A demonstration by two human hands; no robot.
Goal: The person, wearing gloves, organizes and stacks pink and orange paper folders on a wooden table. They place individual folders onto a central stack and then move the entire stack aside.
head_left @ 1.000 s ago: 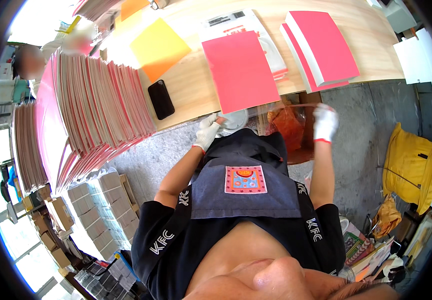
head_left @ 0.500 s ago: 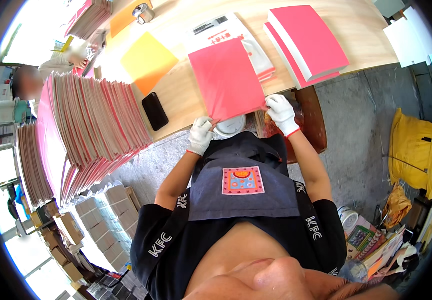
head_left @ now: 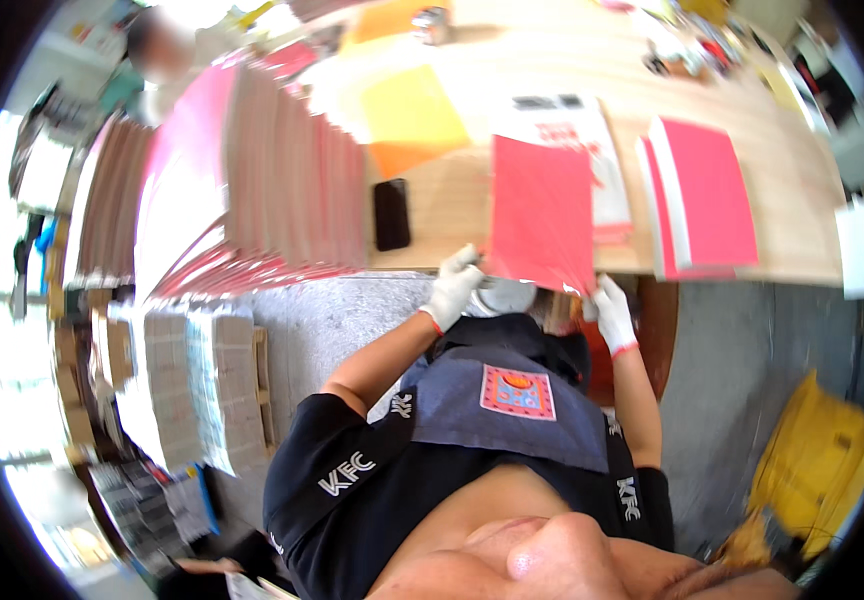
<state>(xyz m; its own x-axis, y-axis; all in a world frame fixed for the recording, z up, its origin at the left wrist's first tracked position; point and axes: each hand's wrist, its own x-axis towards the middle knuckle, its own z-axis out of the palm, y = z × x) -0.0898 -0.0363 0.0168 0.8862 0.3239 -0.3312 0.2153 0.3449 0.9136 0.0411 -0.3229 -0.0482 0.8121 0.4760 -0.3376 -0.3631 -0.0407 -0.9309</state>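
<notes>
A flat, slightly shiny red-pink sheet (head_left: 542, 210) is held at its near end, over the table's front edge. My left hand (head_left: 454, 288), in a white glove with bare fingertips, pinches at its near left corner. At the near right corner my right hand (head_left: 612, 315), gloved the same way, grips the sheet between thumb and fingers. Under the far part of the sheet lies a white printed packet (head_left: 607, 180) with red lettering. To the right sits a stack of thick pink-covered paper blocks (head_left: 707, 195).
A black phone (head_left: 391, 214) and an orange-yellow sheet (head_left: 407, 120) lie left on the wooden table (head_left: 792, 215). Tall stacks of pink-edged folders (head_left: 292, 180) stand farther left. A metal cup (head_left: 430, 25) is at the back. Another person (head_left: 162, 50) is at far left, blurred.
My view has turned, so the table and its items sit further right. Both hands still hold the red-pink sheet at its near corners; its tilt in view has straightened.
</notes>
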